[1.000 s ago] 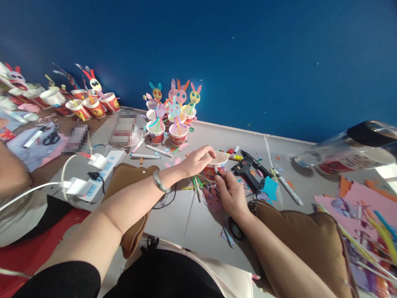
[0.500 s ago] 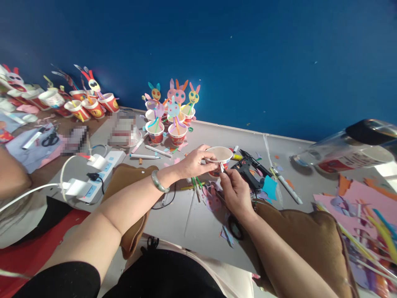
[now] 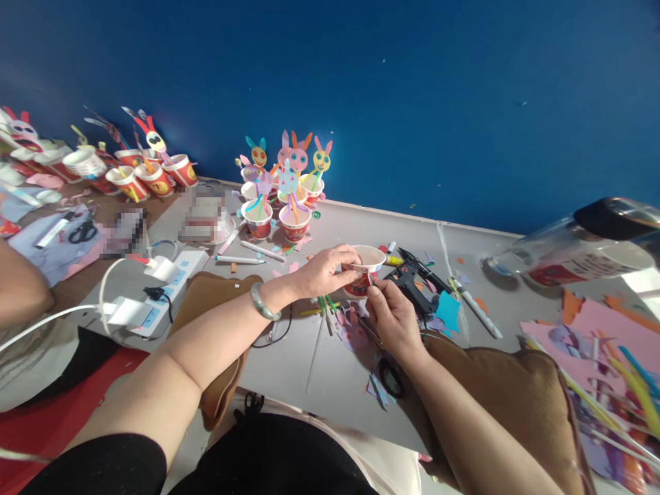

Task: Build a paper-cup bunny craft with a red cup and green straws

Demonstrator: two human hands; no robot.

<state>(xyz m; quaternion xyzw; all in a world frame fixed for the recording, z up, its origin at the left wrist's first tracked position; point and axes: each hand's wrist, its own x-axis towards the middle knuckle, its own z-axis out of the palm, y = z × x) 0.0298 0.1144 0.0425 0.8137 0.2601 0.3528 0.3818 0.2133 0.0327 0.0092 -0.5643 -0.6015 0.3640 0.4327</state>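
Observation:
My left hand [image 3: 330, 271] is closed on the rim of a red-and-white paper cup [image 3: 367, 257], thumb outside and fingers over the edge. In my right hand [image 3: 394, 316], fingers wrapped round, is what looks like a pair of scissors [image 3: 390, 378]. Its metal tip meets the cup's side just below the rim, and black handle loops show beneath the hand. Whether the tip has gone through the wall cannot be seen. Under the hands lie a pink paper rabbit head [image 3: 353, 335] and green-tipped straws [image 3: 328, 313].
A black glue gun [image 3: 412, 289] lies right of the cup. Behind stand several cups with paper rabbits [image 3: 295, 223]. At left is a white power strip [image 3: 178, 292] with cables, beside another person's arm [image 3: 23, 282]. A clear bottle [image 3: 557, 240] lies at right, near coloured paper [image 3: 592, 316].
The cup has tilted slightly, so more of its red side shows. The right hand has shifted a little, with the tip still at the cup's side.

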